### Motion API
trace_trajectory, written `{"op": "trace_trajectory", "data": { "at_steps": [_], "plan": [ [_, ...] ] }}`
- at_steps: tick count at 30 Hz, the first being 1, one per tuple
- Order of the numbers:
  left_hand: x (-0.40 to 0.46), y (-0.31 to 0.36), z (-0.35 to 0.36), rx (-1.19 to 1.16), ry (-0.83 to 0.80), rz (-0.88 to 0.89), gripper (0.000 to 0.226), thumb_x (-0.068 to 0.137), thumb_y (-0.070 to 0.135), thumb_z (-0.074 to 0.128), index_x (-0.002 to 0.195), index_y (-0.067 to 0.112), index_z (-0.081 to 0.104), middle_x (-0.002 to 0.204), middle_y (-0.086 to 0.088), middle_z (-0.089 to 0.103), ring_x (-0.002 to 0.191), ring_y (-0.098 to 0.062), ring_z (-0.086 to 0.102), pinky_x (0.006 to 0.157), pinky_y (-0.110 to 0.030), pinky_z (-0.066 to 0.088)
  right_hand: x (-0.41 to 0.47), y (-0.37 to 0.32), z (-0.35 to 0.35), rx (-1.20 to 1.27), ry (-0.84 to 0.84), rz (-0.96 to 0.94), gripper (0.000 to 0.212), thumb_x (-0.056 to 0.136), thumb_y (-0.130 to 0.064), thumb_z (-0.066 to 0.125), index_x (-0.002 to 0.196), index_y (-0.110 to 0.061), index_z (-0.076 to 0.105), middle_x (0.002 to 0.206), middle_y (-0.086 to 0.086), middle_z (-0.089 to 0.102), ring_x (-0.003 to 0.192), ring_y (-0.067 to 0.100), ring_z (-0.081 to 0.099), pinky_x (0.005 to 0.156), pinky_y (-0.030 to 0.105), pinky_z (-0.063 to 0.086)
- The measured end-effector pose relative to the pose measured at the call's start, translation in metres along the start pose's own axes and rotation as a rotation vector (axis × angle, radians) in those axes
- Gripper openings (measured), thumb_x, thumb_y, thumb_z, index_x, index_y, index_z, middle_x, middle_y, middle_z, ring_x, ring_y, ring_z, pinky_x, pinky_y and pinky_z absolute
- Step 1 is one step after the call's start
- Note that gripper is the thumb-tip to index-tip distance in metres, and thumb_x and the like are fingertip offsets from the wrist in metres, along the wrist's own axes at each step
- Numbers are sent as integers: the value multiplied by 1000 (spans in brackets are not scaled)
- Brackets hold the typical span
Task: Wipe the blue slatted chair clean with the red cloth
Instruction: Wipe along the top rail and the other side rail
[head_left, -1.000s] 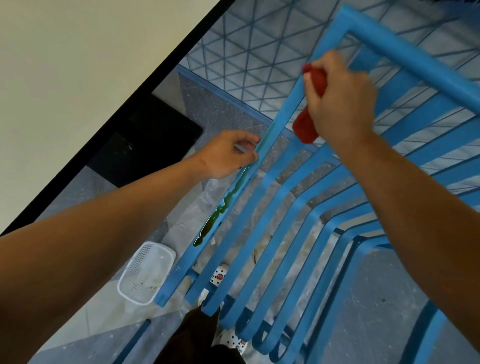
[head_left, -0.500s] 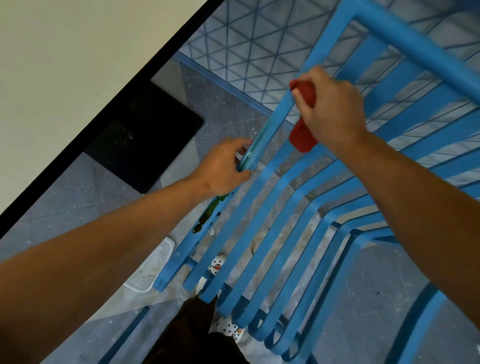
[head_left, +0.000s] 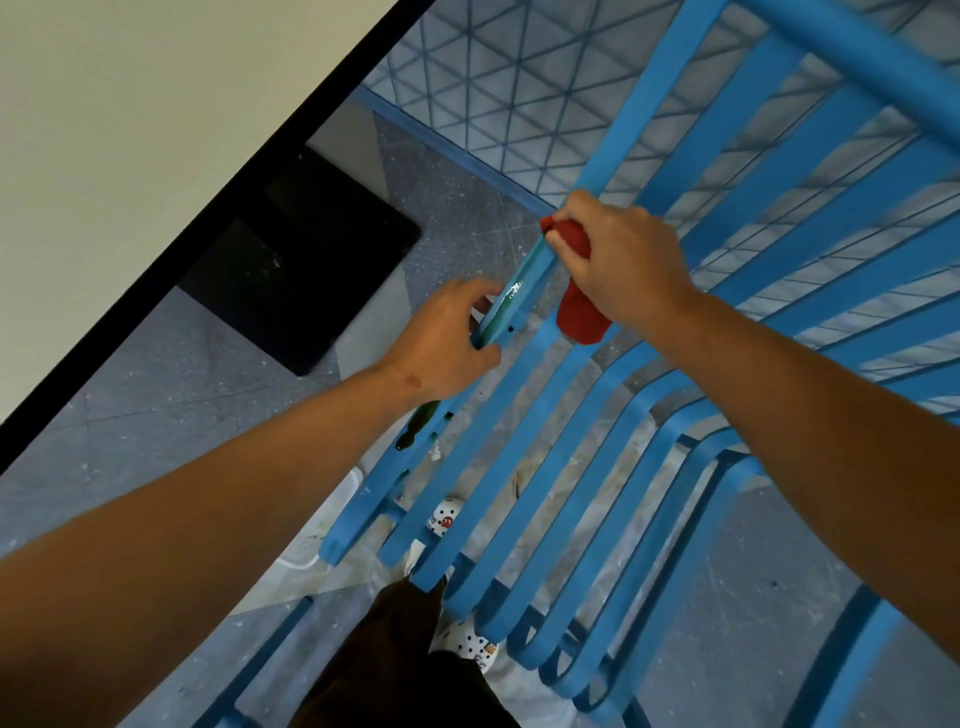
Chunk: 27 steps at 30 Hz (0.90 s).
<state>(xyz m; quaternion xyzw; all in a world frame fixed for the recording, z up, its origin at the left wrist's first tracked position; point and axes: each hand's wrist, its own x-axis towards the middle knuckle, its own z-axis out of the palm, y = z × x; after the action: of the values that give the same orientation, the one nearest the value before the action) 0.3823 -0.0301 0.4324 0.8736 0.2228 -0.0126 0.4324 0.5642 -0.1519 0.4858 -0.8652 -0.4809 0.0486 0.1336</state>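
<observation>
The blue slatted chair (head_left: 587, 467) fills the right and middle of the head view, seen from above. Its leftmost slat carries a wet sheen near the top and a dark green smear (head_left: 415, 431) lower down. My right hand (head_left: 623, 265) grips the bunched red cloth (head_left: 579, 306) and presses it against that slat. Part of the cloth hangs below my fingers. My left hand (head_left: 447, 338) holds the same slat a little lower, fingers curled round its edge.
A white table top with a black edge (head_left: 156, 156) crosses the upper left. A black base plate (head_left: 306, 260) lies on the grey floor under it. A white basket (head_left: 322, 525) shows beside the chair's front. My spotted shoes (head_left: 467, 639) stand beneath the slats.
My right hand has slid the red cloth down the leftmost slat toward my left hand. The left hand has kept its hold on the slat.
</observation>
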Motion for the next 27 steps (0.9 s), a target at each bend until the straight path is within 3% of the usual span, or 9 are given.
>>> {"op": "trace_trajectory", "data": {
  "at_steps": [2,5,8,11,14,19,23,27],
  "plan": [
    [-3,-3,-1,-7,-20,-7,60,83,21,77,137,31,53,117,2,53,97,-13,57,83,-22,51,10,5,-19,-68,-43,-14,29,104,-44,51,113,-18,58,89,11,70,79,35,67,60,34,42],
    [-5,-4,-2,-21,-38,-18,59,85,23,77,138,32,53,119,1,53,100,-12,58,87,-26,52,28,10,-57,-164,69,49,32,106,-42,48,119,-14,56,99,18,69,91,38,66,66,33,35],
    [-7,-7,-3,-37,-33,-23,58,86,23,78,137,34,53,118,3,54,99,-9,57,84,-19,48,40,11,-83,-178,217,118,38,107,-44,45,127,-13,55,112,17,68,103,37,64,72,31,34],
    [-9,-9,-1,-55,-21,-35,59,84,22,80,136,32,55,117,4,54,96,-6,58,75,-6,44,39,6,-68,-87,264,159,37,107,-44,44,127,-14,55,112,11,70,101,30,66,71,28,37],
    [-12,-11,0,-78,-12,-31,57,83,19,80,134,31,57,116,4,55,95,-5,58,71,-3,44,18,-6,-19,-20,161,150,33,107,-41,45,122,-14,57,99,10,71,88,30,69,65,29,38],
    [-23,-19,-3,-108,-21,-26,57,82,16,80,135,23,60,118,-1,57,98,-12,62,73,-16,56,-15,-20,30,104,68,108,29,106,-40,49,117,-15,60,87,7,71,75,28,68,59,31,46],
    [-36,-26,-2,-128,-30,-50,60,83,15,80,138,20,58,119,-1,57,99,-13,63,70,-8,51,-26,-15,31,175,-130,-7,30,105,-42,52,119,-17,61,91,7,71,77,28,66,61,28,40],
    [-50,-25,-3,-158,-23,-53,58,83,13,79,137,23,59,119,-2,59,99,-15,62,79,-22,56,-7,-2,2,82,-298,-97,26,103,-48,53,116,-27,60,88,-2,62,78,21,59,67,30,40]
  ]
}}
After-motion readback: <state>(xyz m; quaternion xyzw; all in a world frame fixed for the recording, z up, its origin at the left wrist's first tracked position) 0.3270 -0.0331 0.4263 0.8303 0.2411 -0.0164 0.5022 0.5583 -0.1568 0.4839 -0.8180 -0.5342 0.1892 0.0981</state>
